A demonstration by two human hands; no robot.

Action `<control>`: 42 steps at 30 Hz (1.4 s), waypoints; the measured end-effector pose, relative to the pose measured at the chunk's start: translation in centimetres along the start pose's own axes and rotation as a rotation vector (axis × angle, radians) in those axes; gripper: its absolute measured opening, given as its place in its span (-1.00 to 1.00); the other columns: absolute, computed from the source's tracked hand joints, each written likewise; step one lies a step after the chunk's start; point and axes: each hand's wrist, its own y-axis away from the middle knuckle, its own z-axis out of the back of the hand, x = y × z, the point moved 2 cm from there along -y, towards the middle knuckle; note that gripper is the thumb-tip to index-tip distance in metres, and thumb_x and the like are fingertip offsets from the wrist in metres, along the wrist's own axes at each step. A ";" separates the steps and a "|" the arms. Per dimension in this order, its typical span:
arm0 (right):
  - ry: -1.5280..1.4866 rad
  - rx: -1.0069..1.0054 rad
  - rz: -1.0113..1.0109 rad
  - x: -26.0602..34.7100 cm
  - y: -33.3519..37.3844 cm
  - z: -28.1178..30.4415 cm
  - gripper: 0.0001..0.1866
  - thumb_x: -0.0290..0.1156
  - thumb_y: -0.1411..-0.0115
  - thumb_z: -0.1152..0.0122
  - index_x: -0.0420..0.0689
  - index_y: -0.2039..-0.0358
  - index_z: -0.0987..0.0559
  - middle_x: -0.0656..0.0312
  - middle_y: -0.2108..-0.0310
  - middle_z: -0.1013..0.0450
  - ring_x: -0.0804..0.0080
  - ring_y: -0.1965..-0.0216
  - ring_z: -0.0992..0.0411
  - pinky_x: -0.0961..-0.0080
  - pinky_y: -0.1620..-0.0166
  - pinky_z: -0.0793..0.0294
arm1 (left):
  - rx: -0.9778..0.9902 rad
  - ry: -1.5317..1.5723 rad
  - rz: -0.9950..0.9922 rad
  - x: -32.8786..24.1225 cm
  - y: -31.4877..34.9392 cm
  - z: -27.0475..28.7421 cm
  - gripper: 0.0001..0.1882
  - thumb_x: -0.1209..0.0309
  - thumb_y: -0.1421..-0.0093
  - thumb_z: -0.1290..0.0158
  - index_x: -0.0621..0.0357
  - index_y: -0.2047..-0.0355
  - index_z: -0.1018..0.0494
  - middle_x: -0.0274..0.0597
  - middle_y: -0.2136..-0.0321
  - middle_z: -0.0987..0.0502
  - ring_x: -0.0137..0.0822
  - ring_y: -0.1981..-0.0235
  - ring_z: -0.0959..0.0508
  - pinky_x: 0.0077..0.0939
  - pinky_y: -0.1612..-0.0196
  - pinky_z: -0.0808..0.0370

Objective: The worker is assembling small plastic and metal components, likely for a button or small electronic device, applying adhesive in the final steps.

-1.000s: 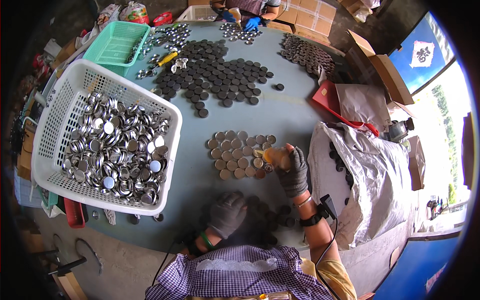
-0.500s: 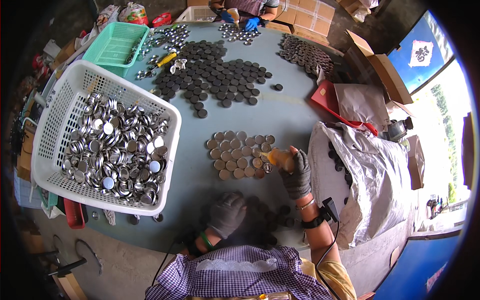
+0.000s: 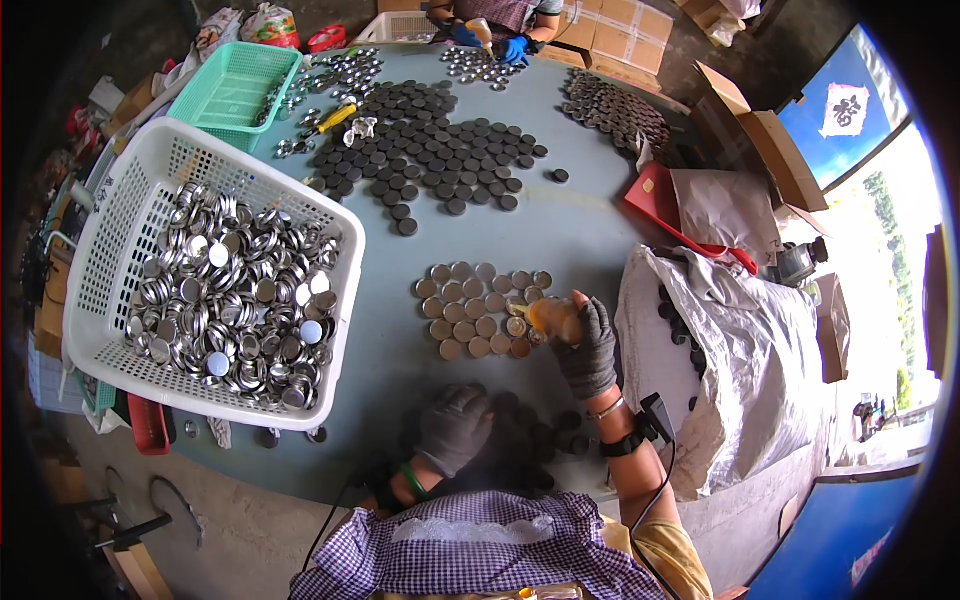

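My right hand (image 3: 588,352), in a grey fingerless glove, grips a squeeze bottle (image 3: 556,321) of amber liquid. The bottle is tilted, its narrow nozzle pointing left over the right side of a cluster of shallow round metal caps (image 3: 466,311) lying on the table. My left hand (image 3: 455,430), gloved as well, rests curled by the near edge; what its fingers hold, if anything, is hidden. Just right of it, dark round discs (image 3: 540,436) lie in shadow.
A white basket (image 3: 345,300) heaped with shiny caps stands at left, a green basket (image 3: 195,117) behind it. Dark discs (image 3: 440,160) cover the far middle. A white sack (image 3: 760,370) and a red scoop (image 3: 650,200) lie at right. Across the table, a blue-gloved co-worker holds another bottle (image 3: 480,32).
My right hand and the bottle have shifted slightly left, bringing the nozzle over another cap. The left hand stays put. Across the table, the co-worker's bottle has moved slightly right.
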 end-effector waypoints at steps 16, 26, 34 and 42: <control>-0.081 -0.094 -0.012 -1.8 -0.8 -0.1 -0.30 -0.50 0.12 -0.31 -0.22 -0.11 -0.35 -0.02 0.07 -0.40 -0.03 0.06 -0.42 0.21 0.00 -0.47 | 0.000 0.004 -0.014 -0.1 -0.3 0.2 -0.80 0.36 0.07 -0.21 0.07 0.38 -0.54 -0.18 0.26 -0.56 -0.09 0.17 -0.53 -0.19 0.08 -0.50; -0.003 -0.102 0.011 -3.5 -2.7 -1.6 -0.30 -0.46 0.10 -0.33 -0.24 -0.12 -0.35 0.00 0.09 -0.39 0.03 0.06 -0.40 0.23 -0.03 -0.43 | -0.008 -0.008 -0.006 0.1 -0.1 -0.1 -0.81 0.35 0.06 -0.21 0.06 0.39 -0.55 -0.21 0.30 -0.57 -0.11 0.16 -0.54 -0.21 0.07 -0.50; 0.037 -0.084 0.015 -4.1 -2.5 -1.7 -0.26 -0.46 0.13 -0.33 -0.23 -0.14 -0.35 -0.06 0.07 -0.38 -0.05 0.03 -0.39 0.19 -0.01 -0.45 | -0.001 -0.010 -0.002 0.2 0.2 -0.3 -0.80 0.34 0.05 -0.21 0.05 0.37 -0.55 -0.22 0.28 -0.56 -0.12 0.15 -0.53 -0.21 0.09 -0.50; 0.000 -0.036 -0.010 -3.8 -1.9 -1.0 -0.32 -0.46 0.07 -0.35 -0.25 -0.11 -0.36 0.03 0.11 -0.36 0.08 0.08 -0.39 0.27 -0.04 -0.40 | -0.005 -0.009 -0.014 0.1 0.1 -0.3 -0.80 0.34 0.06 -0.21 0.05 0.38 -0.54 -0.22 0.29 -0.55 -0.12 0.16 -0.53 -0.21 0.09 -0.50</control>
